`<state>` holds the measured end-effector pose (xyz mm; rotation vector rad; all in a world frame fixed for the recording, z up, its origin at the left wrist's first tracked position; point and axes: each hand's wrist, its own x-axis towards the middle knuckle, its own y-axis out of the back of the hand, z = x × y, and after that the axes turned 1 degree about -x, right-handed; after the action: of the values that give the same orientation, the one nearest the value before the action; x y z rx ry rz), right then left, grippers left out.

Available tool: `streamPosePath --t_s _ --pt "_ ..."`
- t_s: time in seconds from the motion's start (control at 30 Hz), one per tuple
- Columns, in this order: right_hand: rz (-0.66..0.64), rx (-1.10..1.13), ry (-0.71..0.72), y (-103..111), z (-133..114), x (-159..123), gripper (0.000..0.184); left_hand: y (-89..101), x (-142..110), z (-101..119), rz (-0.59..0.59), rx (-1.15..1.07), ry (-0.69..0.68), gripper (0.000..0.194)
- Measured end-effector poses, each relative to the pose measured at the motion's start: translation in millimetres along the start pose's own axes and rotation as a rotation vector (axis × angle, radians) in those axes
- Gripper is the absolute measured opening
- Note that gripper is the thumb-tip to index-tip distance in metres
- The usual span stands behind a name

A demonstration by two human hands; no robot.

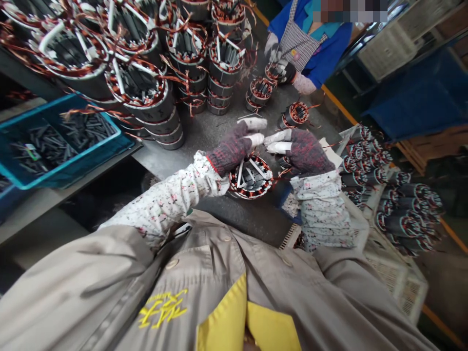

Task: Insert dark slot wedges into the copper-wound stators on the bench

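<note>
The stator (pixel 250 176) seems partly hidden under the right hand (pixel 302 151)

The left hand (pixel 232 148) and right hand (pixel 302 152), both in dark knit gloves with white fingertips, nearly meet just above a copper-wound motor stator (pixel 250 176) lying on a grey metal surface (pixel 215 131). Tall stacks of wound stators (pixel 139 87) fill the upper left of the frame, beside a blue crate (pixel 54 105) of dark rods. At the top right, a co-worker's blue sleeve (pixel 329 53) and gloved hands (pixel 281 72) sit at another stator (pixel 273 73).
</note>
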<state>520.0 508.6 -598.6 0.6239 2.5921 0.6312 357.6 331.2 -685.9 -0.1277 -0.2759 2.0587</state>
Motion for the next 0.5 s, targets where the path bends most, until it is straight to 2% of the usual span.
streamPosePath --t_s 0.1,0.17,0.23,0.33,0.43,0.5 --pt "-0.043 -0.016 -0.045 0.6 -11.1 1.1 0.027 -4.0 0.4 -6.1 0.159 -0.161 0.016 0.04" --pt "-0.035 0.013 -0.055 -1.2 -9.2 2.2 0.031 -7.7 1.6 -8.8 0.189 -0.21 0.03 0.037" --pt "0.007 0.082 -0.038 -2.3 -1.4 3.2 0.035 -10.8 -0.1 -8.2 0.189 -0.165 0.05 0.034" --pt "0.1 0.181 0.031 -1.0 14.1 3.2 0.032 -12.5 -10.3 0.4 0.15 0.224 0.015 0.041" --pt "0.192 0.263 0.076 -0.7 27.7 -1.0 0.031 -12.9 -19.8 14.8 0.018 0.686 -0.119 0.06" --pt "0.244 0.309 0.099 -4.5 33.9 -6.4 0.035 -15.8 -18.4 25.2 -0.039 0.82 -0.219 0.056"
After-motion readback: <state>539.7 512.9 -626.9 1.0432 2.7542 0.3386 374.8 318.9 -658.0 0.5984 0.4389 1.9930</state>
